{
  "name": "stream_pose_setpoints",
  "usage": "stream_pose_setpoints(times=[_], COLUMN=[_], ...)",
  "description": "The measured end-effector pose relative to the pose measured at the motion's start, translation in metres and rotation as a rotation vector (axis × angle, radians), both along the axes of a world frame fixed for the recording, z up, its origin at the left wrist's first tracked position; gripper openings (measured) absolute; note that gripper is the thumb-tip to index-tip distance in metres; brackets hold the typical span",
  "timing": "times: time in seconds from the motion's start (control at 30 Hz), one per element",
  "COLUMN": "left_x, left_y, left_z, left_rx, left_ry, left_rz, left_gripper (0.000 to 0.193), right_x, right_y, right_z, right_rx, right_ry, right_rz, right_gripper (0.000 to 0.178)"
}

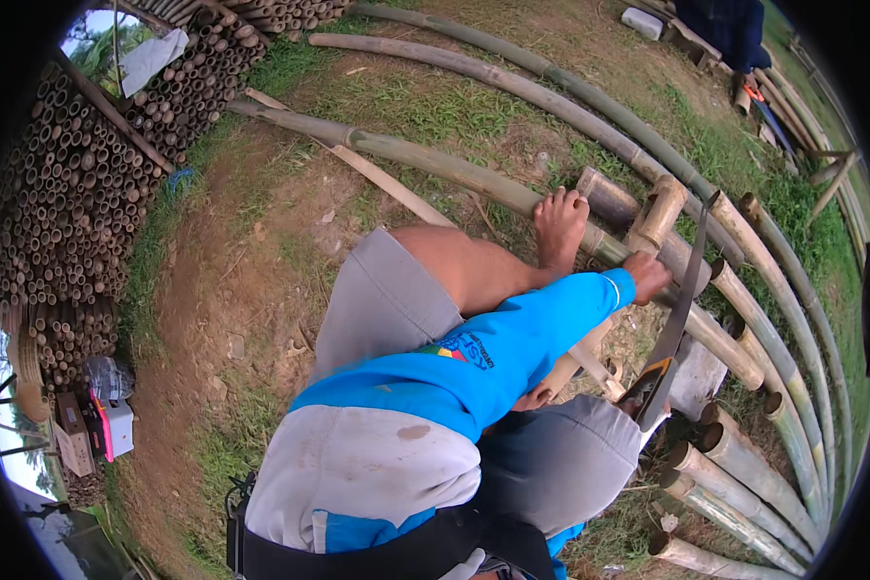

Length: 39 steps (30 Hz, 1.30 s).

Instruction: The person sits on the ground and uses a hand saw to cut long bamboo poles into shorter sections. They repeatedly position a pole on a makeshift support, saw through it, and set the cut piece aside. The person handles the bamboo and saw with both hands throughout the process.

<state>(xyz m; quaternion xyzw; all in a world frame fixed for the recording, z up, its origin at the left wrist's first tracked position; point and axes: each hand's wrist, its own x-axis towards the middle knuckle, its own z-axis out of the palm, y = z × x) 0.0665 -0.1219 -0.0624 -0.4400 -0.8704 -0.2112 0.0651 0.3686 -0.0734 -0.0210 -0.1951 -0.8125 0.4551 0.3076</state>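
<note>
My left hand (pixel 650 277), in a blue sleeve, is closed on a long bamboo pole (pixel 435 162) near its cut right end. My bare foot (pixel 559 224) presses on the same pole, just left of the hand. A handsaw (pixel 675 338) stands steeply across the pole to the right of my hand, blade tip up, its yellow-and-black handle low beside my knee. My right hand is on that handle, mostly hidden behind the knee, so its fingers barely show. Short thick bamboo pieces (pixel 661 211) lie just beyond my left hand.
Several long bamboo poles (pixel 512 82) curve across the grass beyond and to the right. More cut poles (pixel 744 474) lie at lower right. A tall stack of bamboo (pixel 68 203) fills the far left, with boxes (pixel 114 425) below it. Another person (pixel 730 34) is at top right.
</note>
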Motion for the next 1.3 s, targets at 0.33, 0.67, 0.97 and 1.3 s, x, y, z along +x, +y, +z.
stream_pose_setpoints(times=[0.33, 0.67, 0.97, 1.3], left_x=[0.019, 0.000, 0.008, 0.012], left_y=[0.008, 0.001, -0.014, -0.009], left_z=[-0.024, 0.002, 0.018, 0.030], left_rx=[0.070, 0.027, -0.040, -0.031], left_ry=[0.054, -0.034, -0.048, -0.077], left_rz=[0.103, -0.016, 0.022, -0.026], left_gripper=[0.016, 0.028, 0.045, 0.030], right_x=[0.061, 0.105, 0.045, 0.123], right_y=[-0.013, -0.064, -0.047, -0.082], right_z=[0.024, 0.019, 0.040, 0.034], right_rx=[-0.245, -0.465, -0.095, -0.157], right_ry=[-0.216, -0.159, -0.182, -0.168], right_rz=[-0.004, -0.107, 0.021, -0.023], right_gripper=[0.042, 0.052, 0.057, 0.065])
